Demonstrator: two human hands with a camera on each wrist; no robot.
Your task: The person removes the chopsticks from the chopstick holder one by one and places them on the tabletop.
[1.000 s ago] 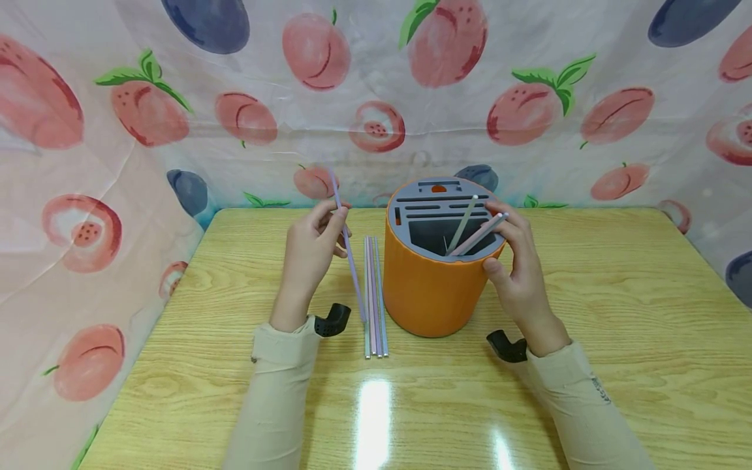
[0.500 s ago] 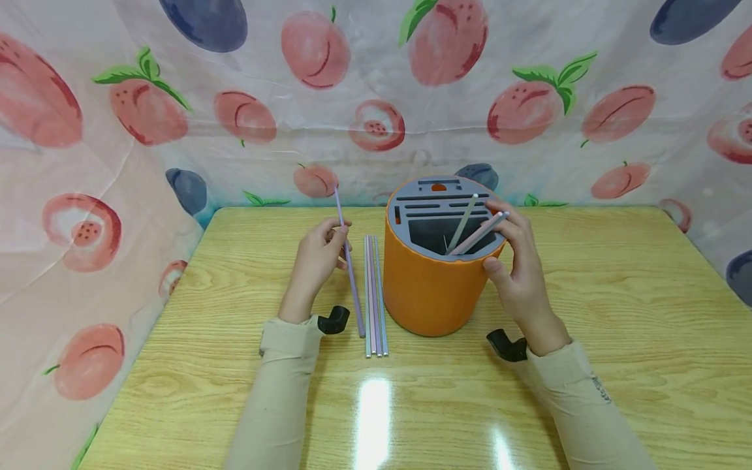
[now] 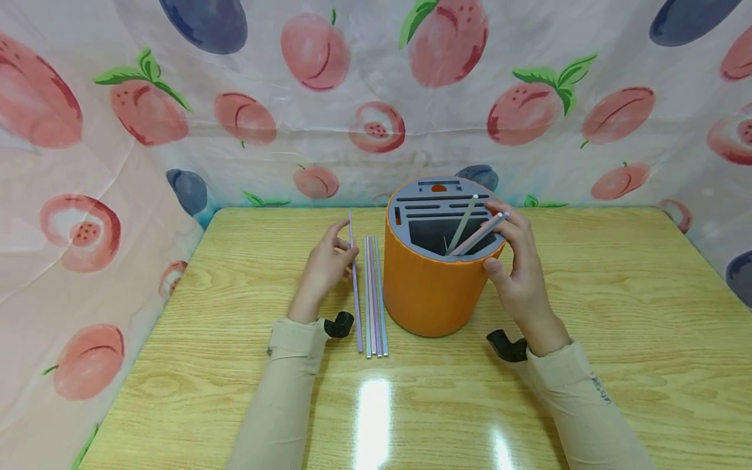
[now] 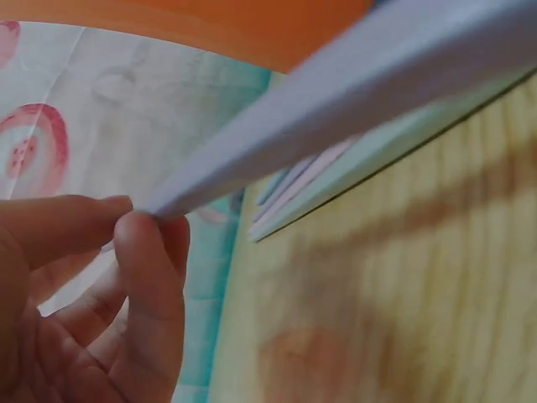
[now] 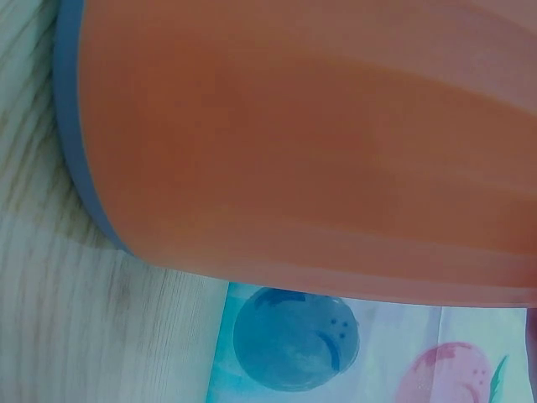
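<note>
Desk (image 3: 617, 294): yellowish wood grain before me, bright reflections (image 3: 373, 424) nearest me.
Cloth (image 3: 440, 124): behind the desk and to my left, printed with pink fruits (image 3: 316, 52), dark-blue fruits (image 3: 693, 19), green leaves (image 3: 533, 78).

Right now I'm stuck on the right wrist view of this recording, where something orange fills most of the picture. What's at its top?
Observer: It's an orange holder, and pale sticks lean out of the larger opening in its top.
Operator: My view misses the left hand entirely. Is it holding anything?
Observer: Yes, the left hand pinches a purple stick.
Operator: Is that stick the only one outside the holder?
Observer: No, a row of sticks lies on the table, between the purple stick and the holder.
</note>
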